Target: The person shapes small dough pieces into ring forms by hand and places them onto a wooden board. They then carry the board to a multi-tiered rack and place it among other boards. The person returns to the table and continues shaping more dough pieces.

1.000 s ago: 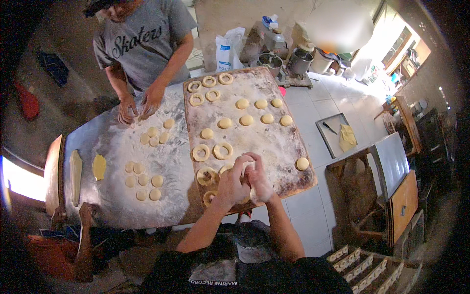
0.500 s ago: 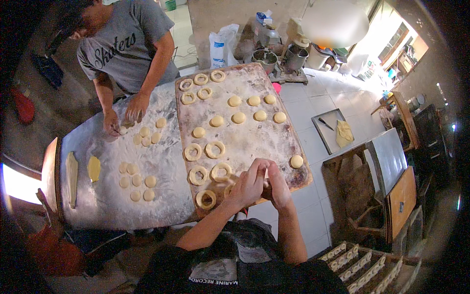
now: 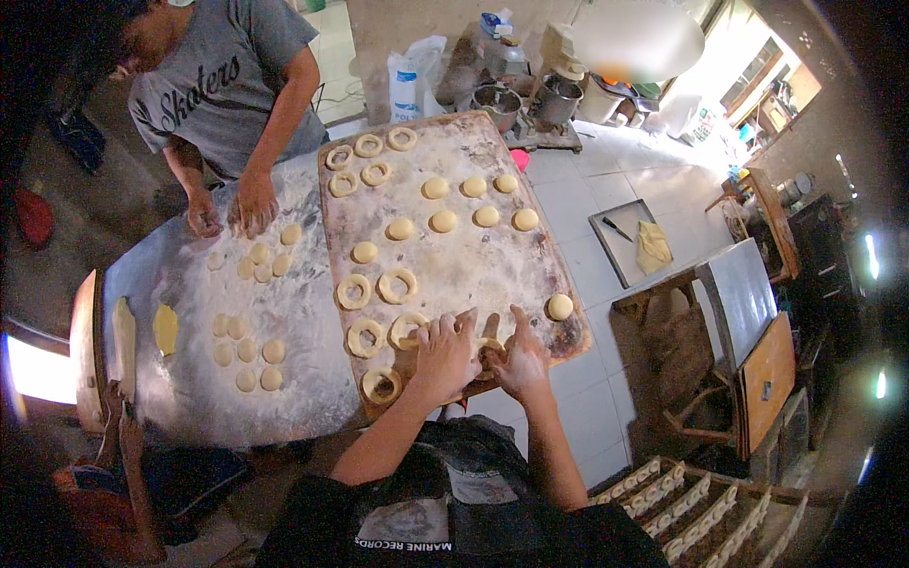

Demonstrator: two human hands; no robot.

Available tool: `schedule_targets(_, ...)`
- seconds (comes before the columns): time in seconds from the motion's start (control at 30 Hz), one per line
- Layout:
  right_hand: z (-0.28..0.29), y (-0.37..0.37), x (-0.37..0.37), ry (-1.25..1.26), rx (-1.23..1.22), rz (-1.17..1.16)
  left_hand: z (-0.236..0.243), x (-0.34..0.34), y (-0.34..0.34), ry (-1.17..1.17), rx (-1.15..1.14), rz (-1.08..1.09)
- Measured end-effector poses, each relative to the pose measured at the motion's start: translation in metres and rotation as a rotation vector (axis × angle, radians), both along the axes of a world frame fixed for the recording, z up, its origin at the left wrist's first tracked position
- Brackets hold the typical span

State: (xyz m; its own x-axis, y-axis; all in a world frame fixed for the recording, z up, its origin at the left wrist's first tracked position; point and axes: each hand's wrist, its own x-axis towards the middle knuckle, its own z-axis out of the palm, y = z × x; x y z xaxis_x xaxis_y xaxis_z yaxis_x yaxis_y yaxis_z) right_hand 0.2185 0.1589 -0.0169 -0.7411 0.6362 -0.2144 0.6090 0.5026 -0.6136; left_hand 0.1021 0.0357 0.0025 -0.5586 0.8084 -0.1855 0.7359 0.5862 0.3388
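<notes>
My left hand (image 3: 445, 362) rests over the floured wooden board (image 3: 454, 275), fingers spread, beside a dough ring (image 3: 489, 346). My right hand (image 3: 521, 367) is at that ring's other side, thumb and index finger apart, touching it; part of the ring is hidden. More dough rings (image 3: 398, 286) lie on the board's left side and at its far left corner. Round dough pieces (image 3: 443, 221) sit across the middle, with a single one (image 3: 560, 308) near the right edge.
A co-worker (image 3: 218, 85) works at the floured metal table (image 3: 170, 265) among flattened dough rounds (image 3: 274, 351); another person's arm (image 3: 133, 454) shows lower left. Mixers (image 3: 554, 99) stand behind. Right are a tray (image 3: 615, 246), a bench (image 3: 729, 293) and racked dough rings (image 3: 701, 511).
My hands, earlier joined above the board's near side, are now apart and lower, around a ring. The view has shifted, and the co-worker's hands moved over the metal table.
</notes>
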Motion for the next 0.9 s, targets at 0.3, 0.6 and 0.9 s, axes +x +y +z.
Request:
schedule_targets(0.3,-0.006,0.111,-0.004,-0.143,0.364,-0.212,0.007,-0.009,-0.022,-0.134,0.152,0.021)
schedule_targets(0.6,0.02,-0.062,-0.2,0.329,-0.33,0.497,-0.029,-0.095,-0.195,-0.305,0.456,0.57)
schedule_targets(0.9,-0.032,-0.286,-0.377,0.187,0.201,0.883,-0.026,-0.146,-0.352,-0.104,0.495,0.854)
